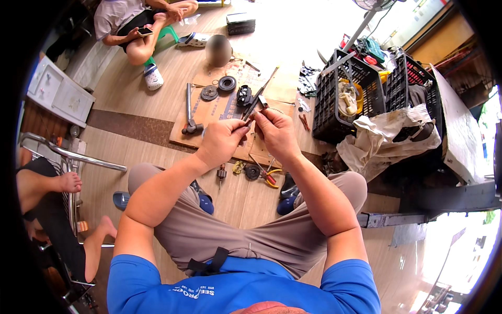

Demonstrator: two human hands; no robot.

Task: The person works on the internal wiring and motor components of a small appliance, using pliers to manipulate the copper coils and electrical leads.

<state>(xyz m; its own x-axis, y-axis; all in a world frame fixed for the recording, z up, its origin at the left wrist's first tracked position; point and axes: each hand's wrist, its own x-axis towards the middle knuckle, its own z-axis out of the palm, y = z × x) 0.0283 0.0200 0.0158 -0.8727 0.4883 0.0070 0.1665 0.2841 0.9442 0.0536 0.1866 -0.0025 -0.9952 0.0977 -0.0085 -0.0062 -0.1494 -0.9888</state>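
Note:
My left hand (222, 141) pinches a slender dark rod (253, 104) that points away from me over the cardboard (282, 89). My right hand (274, 133) is closed beside it on a small dark piece with a pale metal end (263, 102), partly hidden by the fingers. Beyond them lie a black component (244, 96), a dark ring (227, 83), a flat disc (208, 93) and a hammer (189, 107). Nearer me are a chuck-like metal part (221, 175), a small round part (252, 172) and red-yellow pliers (270, 179).
A person with a phone (145, 31) sits at upper left; another's bare legs (94, 246) are at lower left by a chrome tube frame (104, 162). Black crates (329, 115) with cloth and tools stand right, under a fan pole (366, 29). A white basin (63, 94) is left.

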